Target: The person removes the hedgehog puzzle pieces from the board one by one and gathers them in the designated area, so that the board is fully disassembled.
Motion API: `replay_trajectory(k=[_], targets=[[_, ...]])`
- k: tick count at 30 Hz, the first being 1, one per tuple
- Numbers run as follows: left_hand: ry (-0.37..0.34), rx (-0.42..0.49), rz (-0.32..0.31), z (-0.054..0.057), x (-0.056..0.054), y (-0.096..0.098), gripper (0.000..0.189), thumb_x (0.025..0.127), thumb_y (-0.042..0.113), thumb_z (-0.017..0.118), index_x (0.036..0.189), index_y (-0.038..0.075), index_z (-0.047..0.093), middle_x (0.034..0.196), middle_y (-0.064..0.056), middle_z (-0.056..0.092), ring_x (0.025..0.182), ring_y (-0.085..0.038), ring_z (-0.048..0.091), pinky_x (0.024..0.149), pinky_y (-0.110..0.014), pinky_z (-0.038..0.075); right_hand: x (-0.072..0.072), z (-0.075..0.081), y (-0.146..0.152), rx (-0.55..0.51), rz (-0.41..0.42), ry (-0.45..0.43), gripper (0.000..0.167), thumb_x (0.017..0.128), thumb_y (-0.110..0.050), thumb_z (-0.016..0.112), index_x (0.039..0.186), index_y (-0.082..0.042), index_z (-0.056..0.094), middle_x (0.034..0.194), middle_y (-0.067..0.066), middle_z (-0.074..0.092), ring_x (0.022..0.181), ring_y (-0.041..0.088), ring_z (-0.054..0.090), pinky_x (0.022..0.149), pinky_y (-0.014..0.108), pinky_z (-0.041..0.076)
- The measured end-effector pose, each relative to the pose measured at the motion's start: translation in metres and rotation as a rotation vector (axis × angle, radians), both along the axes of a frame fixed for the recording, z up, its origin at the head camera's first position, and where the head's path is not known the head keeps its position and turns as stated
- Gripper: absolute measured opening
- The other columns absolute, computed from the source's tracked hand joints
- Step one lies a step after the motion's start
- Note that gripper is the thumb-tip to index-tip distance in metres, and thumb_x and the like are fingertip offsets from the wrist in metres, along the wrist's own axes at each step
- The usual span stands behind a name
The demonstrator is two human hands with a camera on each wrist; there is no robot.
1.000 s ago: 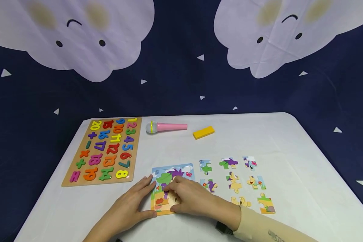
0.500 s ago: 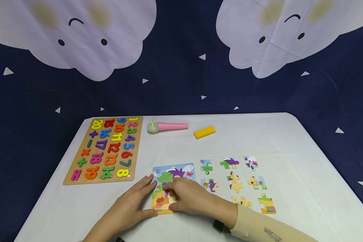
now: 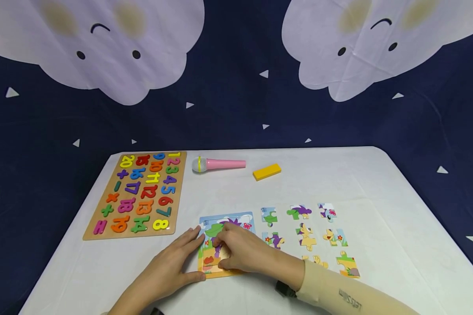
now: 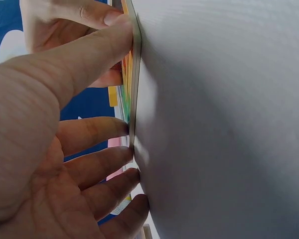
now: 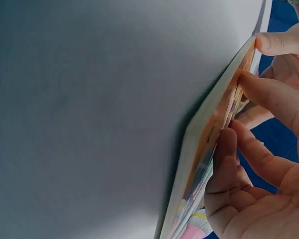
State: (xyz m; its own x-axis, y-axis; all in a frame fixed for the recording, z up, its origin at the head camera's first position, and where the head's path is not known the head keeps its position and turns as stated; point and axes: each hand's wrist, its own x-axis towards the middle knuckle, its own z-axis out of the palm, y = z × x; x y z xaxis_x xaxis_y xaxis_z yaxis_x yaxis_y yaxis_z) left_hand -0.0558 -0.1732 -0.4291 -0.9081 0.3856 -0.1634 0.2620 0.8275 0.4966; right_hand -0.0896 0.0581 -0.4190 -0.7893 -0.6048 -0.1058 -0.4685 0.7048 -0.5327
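Observation:
A cartoon jigsaw tray (image 3: 202, 275) with a blue and orange border lies at the front middle of the table. Along its left edge rests my left hand (image 3: 169, 264), thumb at the near corner and fingers spread up the side; the left wrist view shows these fingertips (image 4: 120, 127) touching the rim. My right hand (image 3: 244, 249) is over the tray with bent fingers. Its thumb and index finger pinch a puzzle piece (image 3: 210, 261) with a red mushroom, in the tray's lower left. The right hand covers much of the tray's picture.
Several loose puzzle pieces (image 3: 306, 237) lie in rows right of the tray, one partly behind the right sleeve (image 3: 339, 288). A number board (image 3: 173, 227) stands at the left. A pink toy microphone (image 3: 224, 164) and a yellow block (image 3: 266, 172) lie farther back.
My right hand has shifted slightly left and its thumb has moved nearer the mushroom piece. The left hand stays on the tray's edge. The head view has shifted a little.

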Motion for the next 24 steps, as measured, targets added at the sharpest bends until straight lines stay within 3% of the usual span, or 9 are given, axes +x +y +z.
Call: replay_trajectory(k=[5,9,12,16,24], targets=[[-0.005,-0.003,0.0,0.0002,-0.0003,0.0005,0.094,0.077,0.048,0.095,0.156,0.013,0.058,0.172,-0.006,0.043,0.16,-0.036,0.039,0.124,-0.061,0.04,-0.0003,0.0004,-0.0021,0.014,0.002,0.016,0.036,0.083,-0.027,0.095,0.113,-0.013,0.081,0.106,-0.006,0.065,0.087,0.0,0.053,0.088,0.019,0.056],[-0.01,-0.002,0.001,0.0,-0.0002,0.0008,0.093,0.077,0.048,0.095,0.155,0.013,0.058,0.172,-0.006,0.043,0.16,-0.036,0.039,0.124,-0.062,0.041,-0.0011,0.0011,-0.004,0.002,0.024,0.012,0.03,0.082,-0.022,0.093,0.107,-0.014,0.08,0.099,-0.007,0.066,0.082,0.0,0.051,0.077,0.016,0.051],[-0.012,0.001,0.001,0.0001,-0.0001,0.0007,0.094,0.077,0.047,0.095,0.156,0.013,0.058,0.172,-0.006,0.043,0.16,-0.036,0.039,0.124,-0.062,0.04,-0.0018,0.0012,-0.0053,-0.001,0.039,0.022,0.035,0.081,-0.019,0.093,0.112,-0.013,0.079,0.096,-0.008,0.067,0.081,0.0,0.051,0.074,0.015,0.049],[-0.015,0.004,0.001,0.0003,0.0001,0.0004,0.094,0.077,0.047,0.095,0.156,0.013,0.057,0.172,-0.007,0.042,0.16,-0.037,0.038,0.124,-0.063,0.04,-0.002,0.001,-0.0061,0.011,0.045,0.031,0.048,0.081,-0.02,0.092,0.125,-0.01,0.077,0.1,-0.007,0.069,0.086,0.001,0.052,0.08,0.016,0.051],[-0.014,0.002,0.001,0.0002,-0.0003,0.0002,0.093,0.077,0.047,0.096,0.156,0.013,0.058,0.172,-0.006,0.043,0.16,-0.036,0.039,0.123,-0.063,0.041,-0.0035,0.0006,-0.0072,0.015,0.048,0.004,0.054,0.078,-0.018,0.091,0.128,-0.005,0.076,0.096,-0.007,0.066,0.082,0.003,0.049,0.073,0.016,0.046]])
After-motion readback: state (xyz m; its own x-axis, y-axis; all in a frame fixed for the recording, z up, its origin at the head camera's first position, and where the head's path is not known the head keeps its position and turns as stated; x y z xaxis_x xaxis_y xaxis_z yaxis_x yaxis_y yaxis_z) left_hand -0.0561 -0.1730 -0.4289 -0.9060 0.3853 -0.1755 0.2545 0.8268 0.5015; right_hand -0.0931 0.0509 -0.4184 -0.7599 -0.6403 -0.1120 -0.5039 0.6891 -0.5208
